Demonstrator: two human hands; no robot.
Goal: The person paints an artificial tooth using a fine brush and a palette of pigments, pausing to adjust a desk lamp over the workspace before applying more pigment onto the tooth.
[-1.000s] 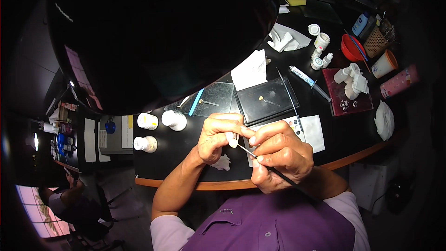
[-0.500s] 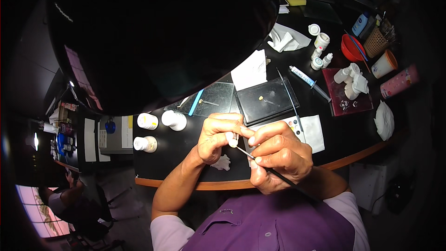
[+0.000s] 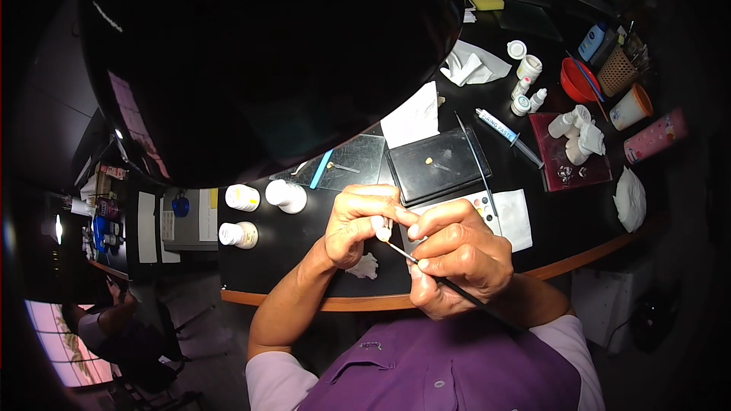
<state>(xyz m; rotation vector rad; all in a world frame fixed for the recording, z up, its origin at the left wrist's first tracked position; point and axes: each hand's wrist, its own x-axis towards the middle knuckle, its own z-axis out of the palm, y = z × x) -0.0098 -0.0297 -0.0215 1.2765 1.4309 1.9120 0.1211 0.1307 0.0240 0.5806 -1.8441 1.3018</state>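
My left hand [image 3: 356, 227] is closed, pinching a small cream dental crown [image 3: 383, 234] between thumb and fingers. My right hand [image 3: 463, 255] grips a thin, dark-handled brush [image 3: 457, 289] like a pen. The fine tip of the brush meets the lower side of the crown. Both hands are close together, with their fingers nearly touching above the crown. Just beyond them lies a black mixing tray [image 3: 411, 180] with a beige dab on it. A palette with small coloured spots [image 3: 485, 207] is partly hidden behind my right hand.
Several white bottles [image 3: 285, 196] stand left of my hands. A glass slab [image 3: 365, 154], a second brush [image 3: 476, 156] and a syringe [image 3: 499, 128] lie farther off. At the right are a dark red board [image 3: 552, 171] and a red bowl [image 3: 575, 82]. A large black shape [image 3: 266, 53] blocks the upper left.
Hardly anything differs. The brush tip has shifted very slightly against the crown, while both hands keep their grip and place.
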